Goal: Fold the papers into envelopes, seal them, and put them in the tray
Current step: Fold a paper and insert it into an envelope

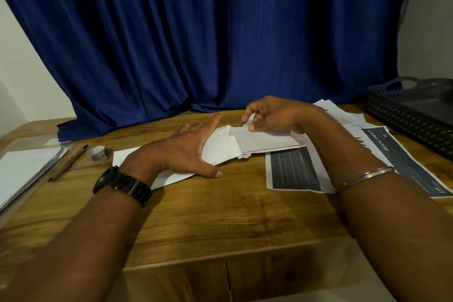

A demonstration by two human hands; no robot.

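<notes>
Envelope (pixel 266 141) half-folded on the bench (pixel 220 216), long axis running left-right. Left grip (pixel 181 147) flat, fingers straight, pinning its left end; right grip (pixel 277 115) pinching the top flap at the far edge. Tray (pixel 402 115) sits well off right (right grip nearer, so I'd carry with it).

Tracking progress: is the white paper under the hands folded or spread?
Partly folded: the white paper shows overlapping layers; the right hand pinches a flap edge; the left hand presses it.
</notes>
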